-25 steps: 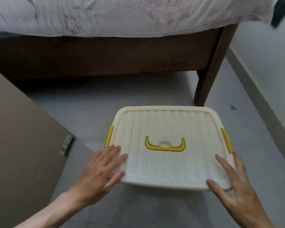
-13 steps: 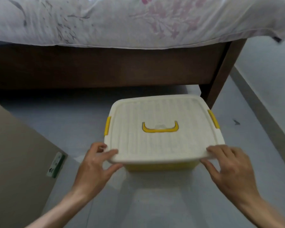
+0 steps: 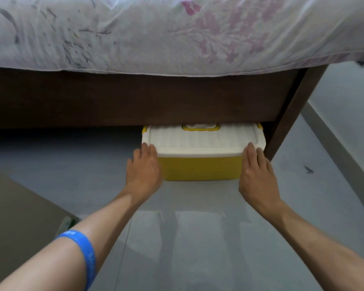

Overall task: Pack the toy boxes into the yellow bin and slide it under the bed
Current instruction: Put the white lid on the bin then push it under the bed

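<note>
The yellow bin (image 3: pixel 200 168) with its cream lid (image 3: pixel 202 141) sits on the floor, its far half under the dark wooden bed frame (image 3: pixel 135 99). A yellow lid handle (image 3: pixel 201 127) shows right at the frame's lower edge. My left hand (image 3: pixel 144 169) lies flat against the bin's near left corner, fingers straight and touching the lid edge. My right hand (image 3: pixel 257 171) presses flat on the near right corner in the same way. Neither hand grips anything. The toy boxes are hidden inside the closed bin.
The bed leg (image 3: pixel 292 114) stands just right of the bin. A floral sheet (image 3: pixel 177 34) hangs over the frame. A brown panel (image 3: pixel 15 217) fills the lower left. The grey floor (image 3: pixel 198 238) spreads toward me, with a wall skirting (image 3: pixel 340 148) at the right.
The bin has slid away from me and gone partly under the bed. My hands went from the lid's near corners to pushing flat on the front.
</note>
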Motion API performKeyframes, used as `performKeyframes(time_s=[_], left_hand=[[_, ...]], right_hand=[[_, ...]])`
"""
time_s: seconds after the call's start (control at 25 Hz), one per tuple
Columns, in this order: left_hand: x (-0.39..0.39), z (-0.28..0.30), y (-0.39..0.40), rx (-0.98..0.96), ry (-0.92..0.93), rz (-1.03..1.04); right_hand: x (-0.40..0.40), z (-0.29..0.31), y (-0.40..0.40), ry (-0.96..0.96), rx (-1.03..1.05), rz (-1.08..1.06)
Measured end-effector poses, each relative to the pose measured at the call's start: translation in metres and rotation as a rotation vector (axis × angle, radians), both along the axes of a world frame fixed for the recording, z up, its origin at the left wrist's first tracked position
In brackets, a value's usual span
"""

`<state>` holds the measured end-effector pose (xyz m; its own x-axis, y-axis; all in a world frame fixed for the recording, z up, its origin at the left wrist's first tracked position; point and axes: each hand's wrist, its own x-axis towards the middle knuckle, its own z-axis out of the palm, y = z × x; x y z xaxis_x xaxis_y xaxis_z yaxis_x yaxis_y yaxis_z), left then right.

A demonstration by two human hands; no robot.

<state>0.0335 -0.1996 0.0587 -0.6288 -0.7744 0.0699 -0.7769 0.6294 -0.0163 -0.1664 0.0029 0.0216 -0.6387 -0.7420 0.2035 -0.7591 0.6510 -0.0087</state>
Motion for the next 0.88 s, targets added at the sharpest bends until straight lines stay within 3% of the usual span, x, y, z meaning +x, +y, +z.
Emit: performKeyframes(time_s=[0.16,0.32,0.44,0.88], left_hand=[[-0.011,-0.003,-0.009,0.198,-0.144,0.027],[-0.018,0.006,-0.019,0.082,-0.119,-0.14],[-0.007,-0.011,-0.008,0.139,-0.241,-0.251],[-0.052,0.003,-0.037,0.375,-0.179,-0.172]], right_hand=[[-0.007,-0.004,-0.013,-0.173,0.04,-0.04],[-0.015,-0.002,-0.023,-0.216,0.097,-0.096],[-0.02,-0.001,-0.028,-0.258,0.157,-0.115],[-0.078,0.038,-0.07,-0.391,0.33,-0.131]])
